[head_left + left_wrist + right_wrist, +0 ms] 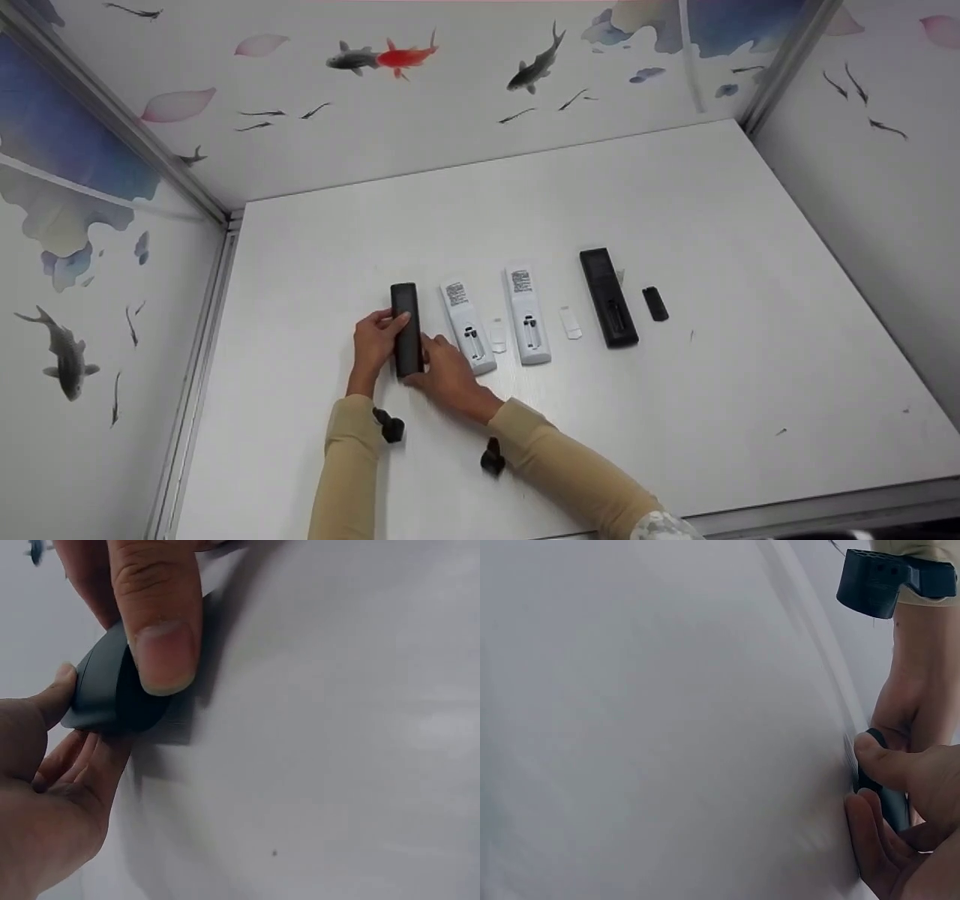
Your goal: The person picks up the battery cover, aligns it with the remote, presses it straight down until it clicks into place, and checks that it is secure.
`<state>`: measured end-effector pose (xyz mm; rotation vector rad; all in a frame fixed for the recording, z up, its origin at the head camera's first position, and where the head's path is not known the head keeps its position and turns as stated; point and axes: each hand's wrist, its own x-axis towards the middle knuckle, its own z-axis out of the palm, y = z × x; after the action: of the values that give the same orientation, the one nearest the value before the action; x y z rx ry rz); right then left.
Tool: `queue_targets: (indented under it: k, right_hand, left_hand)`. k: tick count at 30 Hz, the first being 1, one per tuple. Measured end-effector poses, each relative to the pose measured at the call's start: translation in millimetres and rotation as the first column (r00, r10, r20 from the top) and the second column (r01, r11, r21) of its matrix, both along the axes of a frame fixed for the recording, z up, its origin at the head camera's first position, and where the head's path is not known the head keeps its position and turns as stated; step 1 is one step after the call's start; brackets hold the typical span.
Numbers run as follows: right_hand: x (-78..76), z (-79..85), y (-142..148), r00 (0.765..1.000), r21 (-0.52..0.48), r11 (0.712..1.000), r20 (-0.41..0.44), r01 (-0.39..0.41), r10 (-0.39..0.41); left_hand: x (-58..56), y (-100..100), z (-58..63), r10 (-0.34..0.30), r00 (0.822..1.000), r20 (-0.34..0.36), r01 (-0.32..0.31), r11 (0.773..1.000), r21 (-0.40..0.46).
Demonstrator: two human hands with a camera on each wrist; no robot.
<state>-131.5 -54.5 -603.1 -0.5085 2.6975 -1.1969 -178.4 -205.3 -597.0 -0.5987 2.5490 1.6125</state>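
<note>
Between both hands a black remote control [406, 341] is held just over the white table, its plain side up. My left hand [373, 343] grips its left edge, the thumb lying across the top face. On the other side my right hand [450, 375] holds the lower end between thumb and fingers. The left wrist view shows the rounded end of the remote [112, 682] under the left thumb [161, 637]. From the right wrist view, the right hand [907, 817] covers most of the remote.
To the right lie two white remotes [466, 330] [527, 315] with uncovered battery bays, each beside a white battery cover [498, 335] [571, 322]. Farther right are an opened black remote [608, 297] and its black cover [655, 304]. Patterned walls enclose the table [675, 420].
</note>
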Motion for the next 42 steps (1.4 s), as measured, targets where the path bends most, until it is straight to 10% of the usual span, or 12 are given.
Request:
queue_targets:
  k: [9, 42]
  right_hand:
    - [0.5, 2.2, 0.7, 0.999, 0.02, 1.0, 0.042, 0.01, -0.011]
    - [11.5, 10.9, 6.3, 1.0, 0.02, 1.0, 0.027, -0.01, 0.009]
  left_hand:
    - [1.7, 8.5, 0.7, -0.013, 1.0, 0.026, 0.018, 0.981, -0.196]
    - [11.3, 16.2, 3.3, 0.12, 0.992, -0.04, -0.124, 0.984, -0.125]
